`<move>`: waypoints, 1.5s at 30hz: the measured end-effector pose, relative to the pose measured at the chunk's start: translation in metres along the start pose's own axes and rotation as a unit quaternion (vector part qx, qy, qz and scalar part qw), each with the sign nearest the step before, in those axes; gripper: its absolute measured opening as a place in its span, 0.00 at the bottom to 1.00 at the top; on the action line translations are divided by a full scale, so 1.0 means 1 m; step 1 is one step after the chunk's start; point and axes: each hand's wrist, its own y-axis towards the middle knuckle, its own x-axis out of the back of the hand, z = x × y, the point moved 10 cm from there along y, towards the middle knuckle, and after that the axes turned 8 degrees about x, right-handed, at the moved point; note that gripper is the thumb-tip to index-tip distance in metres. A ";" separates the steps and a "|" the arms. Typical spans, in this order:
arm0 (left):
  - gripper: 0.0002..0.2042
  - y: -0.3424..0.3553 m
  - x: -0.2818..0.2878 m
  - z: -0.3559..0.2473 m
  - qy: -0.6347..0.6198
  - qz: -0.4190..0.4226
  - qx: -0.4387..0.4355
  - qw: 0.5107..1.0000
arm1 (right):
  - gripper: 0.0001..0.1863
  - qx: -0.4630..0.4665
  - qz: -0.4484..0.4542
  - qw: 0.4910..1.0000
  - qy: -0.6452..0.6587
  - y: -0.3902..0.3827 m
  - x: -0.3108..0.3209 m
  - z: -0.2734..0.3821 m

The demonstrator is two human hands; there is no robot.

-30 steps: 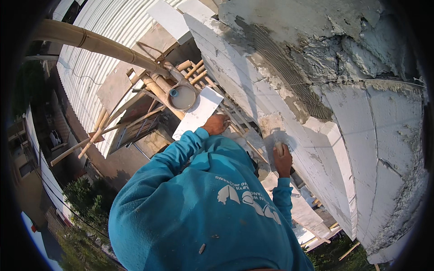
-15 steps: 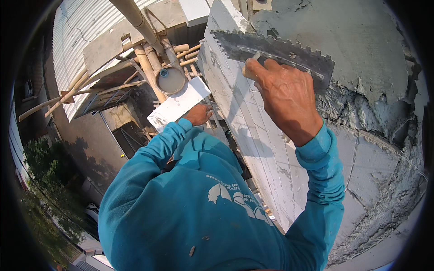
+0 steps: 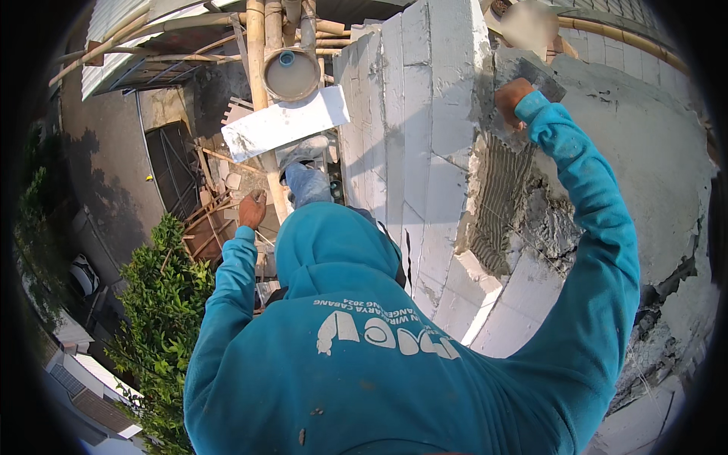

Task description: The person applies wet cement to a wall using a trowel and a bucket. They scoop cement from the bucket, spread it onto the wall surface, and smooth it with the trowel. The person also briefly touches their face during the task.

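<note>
My right hand [image 3: 514,98] grips a grey notched trowel [image 3: 544,80] against mortar at the upper part of the white block wall [image 3: 406,155]. Below it, the wall carries a combed band of grey mortar [image 3: 497,205]. My left hand [image 3: 252,206] is low at left, fingers curled; whether they hold anything I cannot make out. Above that hand, a white board [image 3: 280,125] rests on bamboo, with a bucket of milky liquid [image 3: 292,80] and a small blue cup [image 3: 287,58] inside just beyond it.
Bamboo poles [image 3: 258,30] form scaffolding beside the wall. A corrugated roof [image 3: 102,68] lies at upper left. Far below on the left are a grey yard [image 3: 98,159], a green tree [image 3: 163,311] and a white car [image 3: 85,274]. Rough, cracked mortar [image 3: 663,311] runs along the right.
My right hand rose from low with the trowel and now holds it farther up the wall, arm stretched out. My left hand moved from beside the board down and left. The view has swung round.
</note>
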 end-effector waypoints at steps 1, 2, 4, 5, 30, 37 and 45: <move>0.16 -0.006 -0.006 0.019 0.020 0.004 0.026 0.999 | 0.15 -0.006 -0.002 1.000 -0.001 0.010 0.003 0.002; 0.17 -0.012 -0.008 0.036 0.040 0.004 0.053 0.998 | 0.15 -0.012 -0.007 1.000 -0.003 0.019 0.005 0.000; 0.20 -0.021 -0.016 0.077 0.077 -0.012 0.078 0.994 | 0.14 -0.009 0.015 1.000 -0.025 0.033 0.006 -0.005; 0.20 -0.030 -0.014 0.078 0.074 -0.009 0.089 0.993 | 0.13 -0.004 0.046 0.998 -0.047 0.030 0.011 -0.008; 0.14 0.062 -0.031 0.033 0.034 0.032 -0.061 0.997 | 0.15 -0.211 -0.423 0.881 0.022 -0.184 0.066 -0.079; 0.16 0.070 -0.029 0.045 0.049 0.060 0.033 0.996 | 0.16 -0.153 -0.638 0.704 0.273 -0.209 0.041 0.009; 0.18 0.055 0.019 -0.060 -0.024 0.072 -0.047 0.996 | 0.11 -0.093 -0.426 -0.132 0.890 -0.009 -0.117 0.216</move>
